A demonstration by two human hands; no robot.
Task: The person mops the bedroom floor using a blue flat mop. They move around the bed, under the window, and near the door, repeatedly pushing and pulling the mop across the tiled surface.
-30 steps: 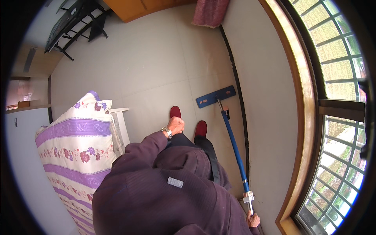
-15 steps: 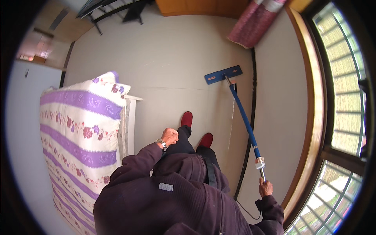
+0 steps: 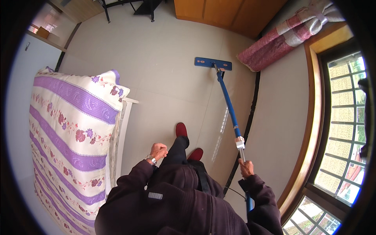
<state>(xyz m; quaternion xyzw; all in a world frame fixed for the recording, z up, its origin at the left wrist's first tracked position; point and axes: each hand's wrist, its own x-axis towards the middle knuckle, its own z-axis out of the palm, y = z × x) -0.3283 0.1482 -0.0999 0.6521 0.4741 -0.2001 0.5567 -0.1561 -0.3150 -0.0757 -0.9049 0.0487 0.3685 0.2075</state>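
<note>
Blue flat mop (image 3: 226,100), head down at 1 o'clock

We see its rectangular blue plate (image 3: 206,62) flat on the floor (image 3: 137,66), long sides roughly from 9 to 3 o'clock, a small pinkish mark toward each end. From a silver joint (image 3: 216,68) near mid-plate, the blue pole (image 3: 231,112) slants toward 5 o'clock, to a white collar (image 3: 240,143) and a silver length (image 3: 242,154). Our right grip (image 3: 247,168) wraps that silver part, between 4 and 5 o'clock.
</note>
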